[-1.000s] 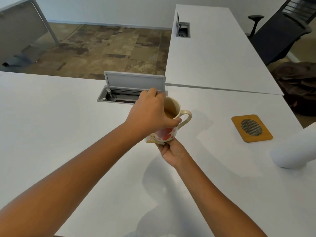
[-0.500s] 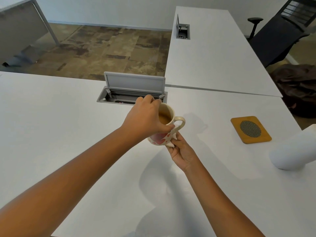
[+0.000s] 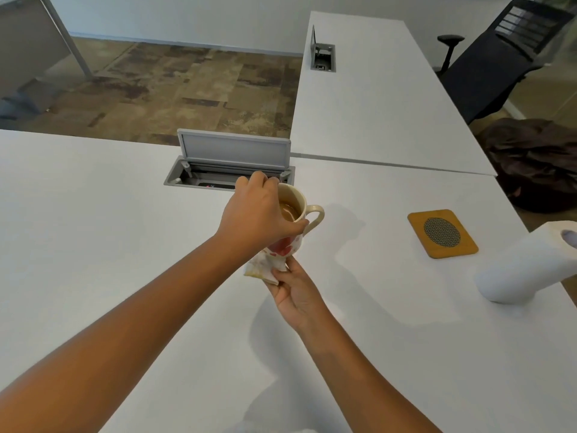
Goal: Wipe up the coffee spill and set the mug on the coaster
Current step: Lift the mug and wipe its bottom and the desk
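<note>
A cream mug (image 3: 298, 210) with red hearts and coffee inside is held tilted above the white desk (image 3: 93, 214). My left hand (image 3: 259, 217) grips it from above round the rim. Just under the mug's base, my right hand (image 3: 296, 292) pinches a crumpled, coffee-stained paper towel (image 3: 260, 268) against the mug's bottom. The orange coaster (image 3: 462, 245) with a dark mesh circle lies flat on the desk to the right, apart from the mug. No spill is visible on the desk surface.
A white paper towel roll (image 3: 524, 270) lies on its side at the desk's right edge. An open cable hatch (image 3: 231, 160) sits just behind the mug. A second desk (image 3: 374, 98) extends away, with a black chair (image 3: 499, 57) and a dark bag (image 3: 537, 160) to the right.
My left hand keeps its hold on the mug. My right hand has shifted under the mug's base with the paper towel, which shows more now.
</note>
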`<state>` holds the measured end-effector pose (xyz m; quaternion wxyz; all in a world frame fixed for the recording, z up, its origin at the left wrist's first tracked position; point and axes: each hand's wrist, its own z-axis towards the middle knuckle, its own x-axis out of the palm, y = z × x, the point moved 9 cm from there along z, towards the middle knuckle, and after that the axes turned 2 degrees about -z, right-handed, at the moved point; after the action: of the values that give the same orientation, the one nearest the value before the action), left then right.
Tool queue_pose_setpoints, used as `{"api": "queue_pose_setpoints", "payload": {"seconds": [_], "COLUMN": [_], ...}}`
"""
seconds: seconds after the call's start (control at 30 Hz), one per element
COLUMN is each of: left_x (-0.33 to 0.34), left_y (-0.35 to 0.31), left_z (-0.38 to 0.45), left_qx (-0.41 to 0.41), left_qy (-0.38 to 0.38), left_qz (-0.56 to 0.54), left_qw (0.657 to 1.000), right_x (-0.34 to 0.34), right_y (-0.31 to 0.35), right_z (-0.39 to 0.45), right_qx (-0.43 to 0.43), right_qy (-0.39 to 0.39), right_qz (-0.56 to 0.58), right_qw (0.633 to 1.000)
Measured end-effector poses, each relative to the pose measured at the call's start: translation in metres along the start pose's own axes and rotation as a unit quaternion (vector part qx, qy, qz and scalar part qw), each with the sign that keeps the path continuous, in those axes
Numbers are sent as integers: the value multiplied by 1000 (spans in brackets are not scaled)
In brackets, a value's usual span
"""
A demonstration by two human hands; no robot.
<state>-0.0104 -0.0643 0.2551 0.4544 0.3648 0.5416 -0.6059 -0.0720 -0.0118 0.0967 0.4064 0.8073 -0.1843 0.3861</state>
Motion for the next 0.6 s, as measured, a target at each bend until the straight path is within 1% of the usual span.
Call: {"api": "queue_pose_setpoints", "payload": {"seconds": [0.1,0.2,0.27,0.33,0.43,0.6], "left_x": [-2,-6,-9,-11,-10,-5], "left_y": [-1,-7,-11,-16,-19,-19], "left_z": [-4,-9,-13,-17,-20,-21], "left_qx": [-1,6,15,26,33,31], "left_qy": [1,3,4,-2,-5,3], "left_qz": [-14,-24,-21,-12,-3,6], "left_qw": [1000,1000,1000,1000,999,999], "right_x": [1,-3,-10,-15,-20,-24], "right_y": [-2,5,13,21,28,42], "right_z": [6,12,17,19,18,7], "right_qx": [23,22,19,22,29,7], "right_qy": [-8,-25,-41,-40,-24,35], "right_qz": [43,71,82,75,49,24], "right_qw": [999,997,996,996,998,999]}}
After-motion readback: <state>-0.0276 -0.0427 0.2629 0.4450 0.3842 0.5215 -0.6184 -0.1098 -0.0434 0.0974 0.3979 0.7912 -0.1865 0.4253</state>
